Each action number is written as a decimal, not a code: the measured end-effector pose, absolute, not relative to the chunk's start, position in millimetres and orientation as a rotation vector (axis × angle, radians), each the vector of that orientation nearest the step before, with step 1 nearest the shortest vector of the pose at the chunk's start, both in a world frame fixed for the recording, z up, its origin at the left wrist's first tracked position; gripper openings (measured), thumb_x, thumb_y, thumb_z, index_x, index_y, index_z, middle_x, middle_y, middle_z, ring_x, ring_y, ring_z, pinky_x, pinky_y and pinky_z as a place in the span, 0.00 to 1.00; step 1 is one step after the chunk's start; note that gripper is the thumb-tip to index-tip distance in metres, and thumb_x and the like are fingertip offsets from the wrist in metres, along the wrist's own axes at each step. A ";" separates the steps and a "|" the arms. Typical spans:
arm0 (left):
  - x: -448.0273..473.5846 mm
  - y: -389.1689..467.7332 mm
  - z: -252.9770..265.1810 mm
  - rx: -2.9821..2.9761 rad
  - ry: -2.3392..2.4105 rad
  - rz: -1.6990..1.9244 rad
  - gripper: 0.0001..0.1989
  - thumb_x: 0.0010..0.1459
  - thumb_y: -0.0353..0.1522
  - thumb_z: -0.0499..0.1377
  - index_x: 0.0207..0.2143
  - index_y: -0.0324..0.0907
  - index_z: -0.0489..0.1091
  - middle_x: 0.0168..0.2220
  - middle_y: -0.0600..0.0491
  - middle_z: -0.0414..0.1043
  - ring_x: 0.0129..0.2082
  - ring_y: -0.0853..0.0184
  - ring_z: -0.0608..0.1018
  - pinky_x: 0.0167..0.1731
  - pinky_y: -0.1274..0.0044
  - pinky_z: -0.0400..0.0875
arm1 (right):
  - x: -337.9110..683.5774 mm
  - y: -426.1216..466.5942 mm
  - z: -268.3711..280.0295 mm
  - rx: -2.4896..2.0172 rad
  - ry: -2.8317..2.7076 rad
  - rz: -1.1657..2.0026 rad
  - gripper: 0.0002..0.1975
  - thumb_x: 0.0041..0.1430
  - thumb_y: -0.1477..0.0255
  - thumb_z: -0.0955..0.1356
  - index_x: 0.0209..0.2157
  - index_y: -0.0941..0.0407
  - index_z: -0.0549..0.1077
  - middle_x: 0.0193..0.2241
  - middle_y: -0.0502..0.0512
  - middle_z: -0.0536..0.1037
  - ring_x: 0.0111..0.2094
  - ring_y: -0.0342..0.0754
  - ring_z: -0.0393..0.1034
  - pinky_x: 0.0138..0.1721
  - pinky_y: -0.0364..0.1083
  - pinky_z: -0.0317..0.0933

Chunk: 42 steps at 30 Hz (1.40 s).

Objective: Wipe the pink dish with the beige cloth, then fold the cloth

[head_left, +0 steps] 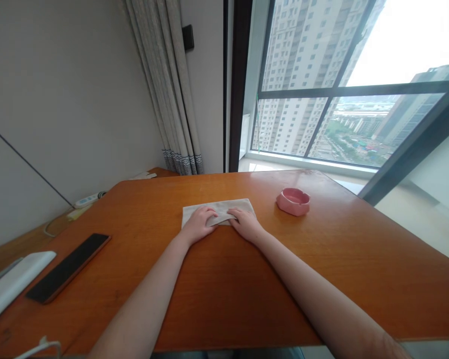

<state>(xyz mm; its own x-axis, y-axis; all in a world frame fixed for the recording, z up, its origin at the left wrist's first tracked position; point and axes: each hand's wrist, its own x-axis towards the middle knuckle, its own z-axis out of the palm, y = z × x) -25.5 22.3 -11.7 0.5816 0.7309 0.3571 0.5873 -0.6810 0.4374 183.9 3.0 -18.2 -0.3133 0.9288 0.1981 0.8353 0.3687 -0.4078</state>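
A pale grey-white cloth [224, 205], folded into a flat rectangle, lies on the brown wooden table [224, 289]. Over its near left part rests my left hand [199, 224], fingers curled and closed on the fabric. My right hand [246, 223] grips the near right part, its thumb and fingers bent towards the middle. Between the hands the near edge of the cloth looks slightly lifted and creased. Right of the cloth, apart from both hands, stands a pink ashtray [294, 201].
A black phone-like slab [69, 267] lies at the left, beside a white rounded device [18, 279]. A power strip [88, 199] with cables sits along the wall. Near the front left corner is a white cable [41, 346]. Curtains [168, 89] and a large window stand behind the table.
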 end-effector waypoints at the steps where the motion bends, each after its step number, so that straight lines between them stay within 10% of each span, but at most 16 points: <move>1: -27.4 23.8 -12.0 2.533 1.110 0.779 0.09 0.52 0.32 0.59 0.37 0.44 0.71 0.45 0.50 0.70 0.47 0.60 0.70 0.52 0.68 0.63 | 184.9 3.2 -17.1 -1.527 -2.237 0.314 0.19 0.60 0.72 0.58 0.50 0.55 0.69 0.53 0.55 0.71 0.54 0.49 0.63 0.54 0.46 0.53; 14: -29.1 11.7 7.6 2.657 1.458 0.460 0.09 0.45 0.21 0.50 0.26 0.43 0.63 0.29 0.51 0.68 0.35 0.61 0.70 0.36 0.72 0.62 | 176.8 -7.1 -4.5 -1.644 -2.385 0.195 0.12 0.49 0.80 0.60 0.35 0.54 0.70 0.33 0.53 0.76 0.35 0.47 0.68 0.33 0.43 0.51; 20: -29.8 6.5 -1.2 2.513 1.635 0.188 0.12 0.49 0.21 0.47 0.27 0.43 0.65 0.31 0.50 0.70 0.35 0.61 0.71 0.31 0.74 0.61 | 172.6 -11.6 -5.3 -1.673 -2.384 0.247 0.07 0.55 0.67 0.64 0.35 0.53 0.71 0.29 0.51 0.76 0.30 0.47 0.67 0.27 0.43 0.47; 24: -22.8 3.6 6.2 2.472 1.727 0.250 0.11 0.57 0.30 0.47 0.27 0.43 0.66 0.33 0.48 0.72 0.36 0.60 0.73 0.35 0.72 0.64 | 170.7 -14.7 2.3 -1.662 -2.286 0.296 0.22 0.64 0.56 0.56 0.28 0.54 0.71 0.24 0.52 0.75 0.27 0.46 0.67 0.27 0.43 0.49; 30: -9.6 6.0 -0.6 2.499 1.689 0.615 0.21 0.64 0.40 0.40 0.41 0.41 0.69 0.43 0.45 0.72 0.45 0.60 0.73 0.47 0.69 0.65 | 173.8 -9.2 -3.6 -1.605 -2.083 0.096 0.18 0.65 0.67 0.55 0.49 0.56 0.69 0.48 0.59 0.73 0.49 0.48 0.66 0.47 0.45 0.56; 37: -24.8 25.1 -29.5 2.335 1.766 0.330 0.26 0.62 0.44 0.43 0.59 0.45 0.58 0.65 0.44 0.49 0.65 0.52 0.51 0.60 0.54 0.43 | 167.9 -7.5 -28.0 -1.999 -2.237 0.258 0.35 0.62 0.51 0.53 0.64 0.55 0.50 0.66 0.60 0.44 0.66 0.61 0.34 0.62 0.59 0.29; 42: -51.5 25.3 -9.2 2.091 2.247 0.348 0.24 0.60 0.40 0.45 0.55 0.36 0.61 0.57 0.31 0.61 0.57 0.45 0.64 0.50 0.54 0.60 | 169.6 -7.1 -26.2 -2.141 -2.104 0.294 0.41 0.58 0.44 0.52 0.65 0.54 0.47 0.67 0.63 0.41 0.66 0.65 0.29 0.61 0.63 0.27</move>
